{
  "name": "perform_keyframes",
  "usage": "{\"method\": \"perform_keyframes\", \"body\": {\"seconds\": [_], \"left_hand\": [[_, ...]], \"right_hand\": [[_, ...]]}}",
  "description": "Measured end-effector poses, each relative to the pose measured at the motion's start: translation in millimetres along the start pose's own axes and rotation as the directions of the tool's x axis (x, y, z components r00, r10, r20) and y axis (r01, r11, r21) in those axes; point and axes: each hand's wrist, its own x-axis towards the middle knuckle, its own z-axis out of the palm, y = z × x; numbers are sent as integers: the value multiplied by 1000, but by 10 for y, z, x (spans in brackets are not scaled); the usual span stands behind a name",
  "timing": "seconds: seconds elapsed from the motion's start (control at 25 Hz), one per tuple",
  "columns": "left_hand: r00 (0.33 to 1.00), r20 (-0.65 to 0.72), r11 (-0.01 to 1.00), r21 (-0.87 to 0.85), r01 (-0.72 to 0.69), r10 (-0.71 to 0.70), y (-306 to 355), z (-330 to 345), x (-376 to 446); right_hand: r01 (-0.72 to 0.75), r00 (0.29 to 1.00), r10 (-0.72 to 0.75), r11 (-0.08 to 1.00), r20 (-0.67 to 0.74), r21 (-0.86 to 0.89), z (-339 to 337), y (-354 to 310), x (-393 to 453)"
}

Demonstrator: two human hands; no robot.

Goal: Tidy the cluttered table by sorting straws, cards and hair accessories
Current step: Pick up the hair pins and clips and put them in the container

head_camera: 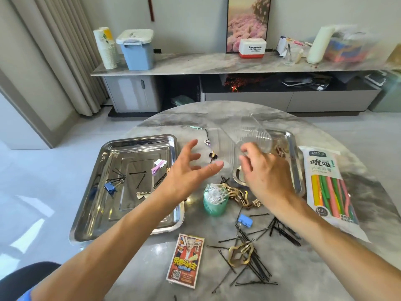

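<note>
Right hand (263,168) is gripping a clear plastic box (252,137); left hand (191,168) is hovering with fingers spread.
Left steel tray (108,224) is holding bobby pins (141,181); right tray (293,148) is lying mostly hidden. Straw pack (327,187) and card pack (186,261) are lying on the table (217,114).

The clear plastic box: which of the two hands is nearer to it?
Right. The right hand grips the clear plastic box at its near edge; the left hand is spread open, apart to its left.

"Panasonic" on white-and-red box (252,48), "140" on straw pack (326,187), QR code on card pack (186,260)
</note>
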Motion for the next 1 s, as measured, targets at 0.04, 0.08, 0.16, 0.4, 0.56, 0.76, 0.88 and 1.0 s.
{"method": "perform_keyframes", "body": {"seconds": [0.04,0.08,0.16,0.4,0.56,0.76,0.88,1.0], "left_hand": [[998,-25,993,-108,48,-51,61,10,-40],[994,-70,977,-203,67,-83,107,-3,-64],[972,-176,933,-351,84,-153,148,-95,-66],[881,-413,945,-311,103,-232,-2,-491,8],[827,-473,919,-373,124,-304,-84,-630,117],[808,-546,938,107,328,-220,-171,-1072,254],[801,-565,834,333,440,-197,-283,-1082,212],[789,-549,823,290,488,-275,-375,-1009,203]], "right_hand": [[59,998,-59,997,5,43,21,-216,4],[101,995,-102,992,7,77,55,-435,-4],[146,988,-152,979,31,143,161,-811,-3],[146,941,-213,957,262,251,518,-1257,42],[19,931,-145,936,334,352,626,-1348,90],[63,954,-174,911,243,407,466,-1074,132],[-100,964,3,930,266,354,379,-691,189],[-261,953,190,910,238,321,279,-162,159]]}}
